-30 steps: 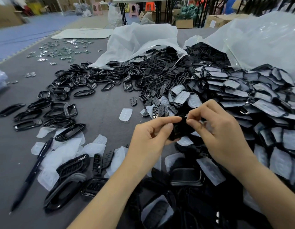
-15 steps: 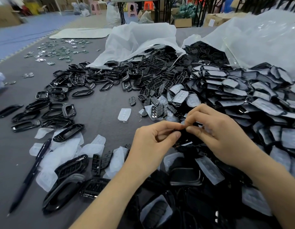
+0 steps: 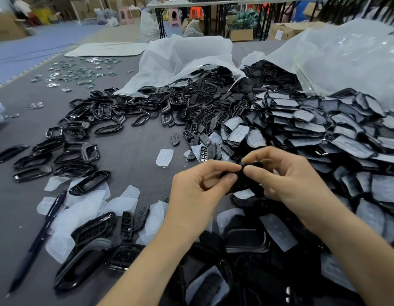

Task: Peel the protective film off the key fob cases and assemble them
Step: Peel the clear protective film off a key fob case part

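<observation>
I see both hands meeting just right of the middle of the frame, above the near edge of the heap. My left hand point(image 3: 200, 186) pinches the left end of a small black case piece point(image 3: 242, 181) between thumb and forefinger, with the other fingers point(image 3: 210, 184) curled loosely into the palm. My right hand point(image 3: 288, 180) pinches the same piece at its top edge, thumb and forefinger tips pressed together just beside the left forefinger. The piece is held off the grey counter point(image 3: 134, 155). From here I cannot tell whether any film is on it.

Across the right of the frame lies a big heap of film-covered cases point(image 3: 319, 129), spilling from a clear plastic bag point(image 3: 346, 58) in the upper right. A second white bag point(image 3: 187, 56) at top centre spills black button pads point(image 3: 205, 120) toward the middle. Left of those, open black frames point(image 3: 81, 129) are scattered over the counter.

In the lower left sits a pile of peeled films point(image 3: 88, 208), with a few more frames lying on it. A dark pen point(image 3: 37, 239) lies just beside it, slanting toward the lower-left corner. One loose film point(image 3: 164, 157) lies alone on the counter, near the left hand. Small circuit boards point(image 3: 81, 71) are strewn in the upper left.
</observation>
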Available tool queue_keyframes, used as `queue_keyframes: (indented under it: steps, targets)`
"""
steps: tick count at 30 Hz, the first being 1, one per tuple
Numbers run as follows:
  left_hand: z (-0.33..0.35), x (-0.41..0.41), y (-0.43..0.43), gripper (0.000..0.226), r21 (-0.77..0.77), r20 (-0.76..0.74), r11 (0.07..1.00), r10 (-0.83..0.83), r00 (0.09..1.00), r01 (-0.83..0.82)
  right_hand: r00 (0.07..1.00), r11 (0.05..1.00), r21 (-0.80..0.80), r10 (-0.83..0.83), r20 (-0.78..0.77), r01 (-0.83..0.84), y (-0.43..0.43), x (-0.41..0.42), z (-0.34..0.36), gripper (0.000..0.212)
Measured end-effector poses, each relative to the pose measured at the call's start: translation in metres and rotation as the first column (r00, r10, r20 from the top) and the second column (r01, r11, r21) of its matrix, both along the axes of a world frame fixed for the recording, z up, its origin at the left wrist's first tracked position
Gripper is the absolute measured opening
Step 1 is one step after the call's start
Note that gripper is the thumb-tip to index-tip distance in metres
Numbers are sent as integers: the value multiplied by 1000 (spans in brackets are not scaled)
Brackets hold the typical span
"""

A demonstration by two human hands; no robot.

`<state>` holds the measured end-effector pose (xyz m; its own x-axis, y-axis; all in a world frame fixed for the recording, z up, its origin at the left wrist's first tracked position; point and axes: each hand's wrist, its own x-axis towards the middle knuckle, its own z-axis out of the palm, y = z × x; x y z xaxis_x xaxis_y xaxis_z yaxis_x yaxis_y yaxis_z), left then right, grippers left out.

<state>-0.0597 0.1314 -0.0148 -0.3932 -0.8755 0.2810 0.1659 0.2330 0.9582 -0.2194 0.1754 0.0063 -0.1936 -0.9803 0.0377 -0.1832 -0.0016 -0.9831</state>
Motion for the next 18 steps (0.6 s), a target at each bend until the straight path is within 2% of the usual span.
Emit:
queue_keyframes:
  steps: [3, 6, 7, 9, 13, 16, 18]
  targets:
    - [2, 1, -2, 29, -8, -1, 998, 64, 998, -64, 977, 996, 78, 35, 212, -53, 1, 1, 2, 17]
    - [3, 2, -2, 33, 18, -1, 997, 80, 997, -79, 962, 995, 100, -2, 274, -27, 1, 5, 2, 2]
    - [2, 2, -2, 35, 27, 3, 996, 83, 997, -83, 955, 995, 98, -22, 296, -7, 0, 6, 1, 5]
    - [1, 1, -3, 36, 55, 6, 995, 85, 996, -85, 945, 996, 80, -51, 324, 27, 0, 7, -1, 5]
    - [1, 1, -3, 23, 137, -48, 990, 31, 998, -24, 946, 996, 39, -92, 312, 84, 0, 8, -1, 4]
    - [0, 0, -3, 24, 168, -74, 986, 24, 997, -12, 949, 994, 26, -109, 294, 106, -1, 10, -3, 20]
    - [0, 0, -3, 23, 192, -95, 981, 32, 995, -13, 946, 994, 25, -111, 305, 108, 0, 11, -2, 23]
